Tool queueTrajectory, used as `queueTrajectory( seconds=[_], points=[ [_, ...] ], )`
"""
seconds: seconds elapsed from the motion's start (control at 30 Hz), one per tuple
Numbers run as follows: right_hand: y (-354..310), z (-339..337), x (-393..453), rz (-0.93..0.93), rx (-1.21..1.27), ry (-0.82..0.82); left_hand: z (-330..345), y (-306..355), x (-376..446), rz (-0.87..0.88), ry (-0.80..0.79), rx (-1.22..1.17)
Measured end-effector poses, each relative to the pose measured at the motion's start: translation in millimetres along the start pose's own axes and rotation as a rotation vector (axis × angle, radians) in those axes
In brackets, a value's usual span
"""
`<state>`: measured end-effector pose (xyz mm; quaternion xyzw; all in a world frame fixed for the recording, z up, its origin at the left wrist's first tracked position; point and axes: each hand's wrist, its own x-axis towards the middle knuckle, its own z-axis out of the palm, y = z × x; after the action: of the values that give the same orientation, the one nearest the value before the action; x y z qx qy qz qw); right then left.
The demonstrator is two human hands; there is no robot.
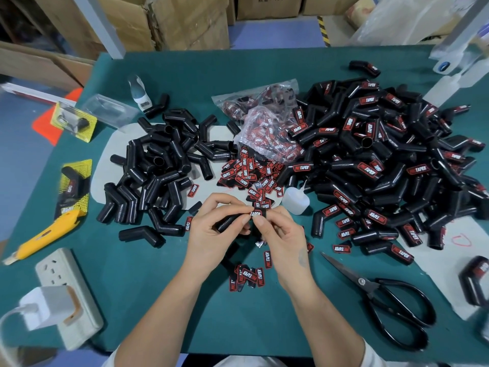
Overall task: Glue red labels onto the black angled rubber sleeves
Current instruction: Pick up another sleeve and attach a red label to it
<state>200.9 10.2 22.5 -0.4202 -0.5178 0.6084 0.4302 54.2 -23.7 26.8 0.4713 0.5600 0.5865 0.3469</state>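
Head view: my left hand (pixel 211 229) grips a black sleeve (pixel 229 222) above the green table (pixel 238 319); my right hand (pixel 277 231) pinches a red label (pixel 256 213), seemingly touching the sleeve's end.

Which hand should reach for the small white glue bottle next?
Right, probably. The small white glue bottle stands just beyond the right hand, while the left hand grips the black angled rubber sleeve.

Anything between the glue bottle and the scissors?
Head view: between the glue bottle and the scissors, a few loose red labels and labelled sleeves lie on the green mat.
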Motion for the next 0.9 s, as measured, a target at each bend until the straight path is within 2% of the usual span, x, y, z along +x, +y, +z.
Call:
queueTrajectory(
  seconds=[0.33, 0.53, 0.63, 0.8, 0.9],
  points=[
    [4.7, -5.8, 1.3, 0.077, -0.028, -0.076, -3.1, 0.1, 1.9, -0.07, 0.008, -0.015],
    [13.2, -4.8, 2.9, 0.063, -0.014, -0.029, -1.1, -1.5, 1.8, -0.041, -0.012, 0.007],
    [13.3, -6.1, 2.4, 0.065, -0.014, -0.034, -3.1, -4.4, 1.7, 0.031, -0.016, 0.09],
    [13.2, -4.5, 2.9, 0.15, 0.08, -0.083, -1.6, -9.1, 1.6, 0.264, 0.005, 0.277],
    [15.4, -2.4, 3.4, 0.183, 0.139, -0.038, -0.4, -12.6, -1.8, 0.287, 0.002, 0.314]
  ],
)
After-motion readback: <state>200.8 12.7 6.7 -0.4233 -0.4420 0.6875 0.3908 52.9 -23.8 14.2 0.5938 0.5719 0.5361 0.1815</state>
